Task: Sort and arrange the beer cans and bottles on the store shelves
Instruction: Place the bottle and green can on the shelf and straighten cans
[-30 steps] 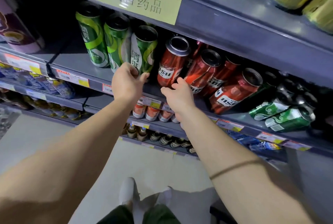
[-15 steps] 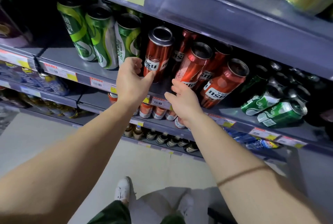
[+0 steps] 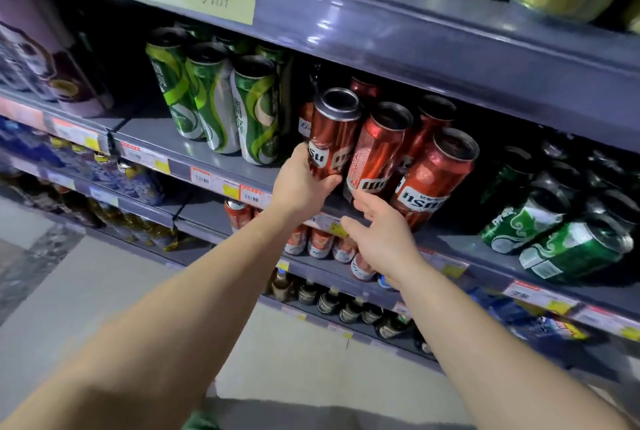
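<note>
Gripping: your left hand (image 3: 301, 183) wraps the base of the leftmost red can (image 3: 332, 135) at the front edge of the middle shelf (image 3: 194, 152).
Can axis: its long axis runs upright, top leaning slightly away from you, above your knuckles.
Right hand: your right hand (image 3: 377, 235) hovers with fingers spread, holding nothing, just below the second red can (image 3: 377, 149).
Nearer hand: your right is the closer one to that neighbour, which stands just beside the held can.
Left neighbours: green cans (image 3: 214, 100) stand apart from the red row.
</note>
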Demonstrator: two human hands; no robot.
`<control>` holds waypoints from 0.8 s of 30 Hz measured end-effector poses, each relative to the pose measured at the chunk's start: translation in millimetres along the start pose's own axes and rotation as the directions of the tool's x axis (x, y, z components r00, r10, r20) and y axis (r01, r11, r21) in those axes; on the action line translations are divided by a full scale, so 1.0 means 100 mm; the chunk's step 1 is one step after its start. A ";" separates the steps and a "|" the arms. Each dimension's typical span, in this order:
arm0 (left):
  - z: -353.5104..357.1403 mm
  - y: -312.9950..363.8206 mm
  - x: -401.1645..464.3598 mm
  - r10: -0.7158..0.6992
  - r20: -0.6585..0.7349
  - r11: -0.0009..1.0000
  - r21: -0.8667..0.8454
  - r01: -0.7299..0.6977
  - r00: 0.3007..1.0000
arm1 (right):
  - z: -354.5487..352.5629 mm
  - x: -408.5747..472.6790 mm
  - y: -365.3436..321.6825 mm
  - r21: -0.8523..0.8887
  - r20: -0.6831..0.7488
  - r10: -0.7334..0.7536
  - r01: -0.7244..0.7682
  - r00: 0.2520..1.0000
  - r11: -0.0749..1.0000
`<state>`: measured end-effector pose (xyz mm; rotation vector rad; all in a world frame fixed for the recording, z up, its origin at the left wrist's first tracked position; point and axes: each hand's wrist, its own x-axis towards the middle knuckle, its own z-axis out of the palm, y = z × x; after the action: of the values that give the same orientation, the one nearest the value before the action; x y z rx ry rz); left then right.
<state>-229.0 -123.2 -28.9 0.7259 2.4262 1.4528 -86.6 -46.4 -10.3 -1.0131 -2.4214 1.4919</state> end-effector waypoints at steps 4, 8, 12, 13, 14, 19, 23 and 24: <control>0.01 -0.01 0.02 0.086 0.106 0.996 -0.012 -0.085 0.991 | 0.23 0.04 -0.10 -0.062 -0.082 0.039 -0.044 0.996 0.997; -0.01 0.02 0.07 0.106 0.223 0.994 0.004 -0.110 0.969 | 0.29 0.08 -0.17 -0.133 -0.138 0.075 -0.094 0.988 0.987; -0.15 -0.10 0.21 0.121 0.358 0.992 -0.015 -0.124 0.926 | 0.33 0.13 -0.20 -0.261 -0.166 0.110 -0.152 0.980 0.953; -0.19 -0.13 0.24 0.118 0.348 0.993 -0.049 -0.107 0.930 | 0.36 0.13 -0.22 -0.297 -0.171 0.105 -0.152 0.980 0.943; -0.22 -0.15 0.26 0.118 0.297 0.992 -0.084 -0.097 0.948 | 0.39 0.13 -0.23 -0.316 -0.169 0.093 -0.143 0.981 0.938; -0.20 -0.18 0.41 0.043 -0.011 0.992 -0.115 -0.044 0.999 | 0.44 0.20 -0.30 -0.318 -0.160 0.032 -0.082 0.987 0.944; -0.06 -0.09 0.49 0.026 -0.038 0.979 -0.201 -0.033 0.999 | 0.41 0.22 -0.30 -0.249 -0.172 0.029 -0.072 0.985 0.966; -0.04 -0.07 0.52 0.025 -0.038 0.977 -0.212 -0.032 0.999 | 0.39 0.22 -0.29 -0.224 -0.169 0.029 -0.067 0.985 0.972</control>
<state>-277.0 -101.6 -29.9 0.6947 2.2467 1.7163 -134.5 -70.9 -11.4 -1.1952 -2.5055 1.1081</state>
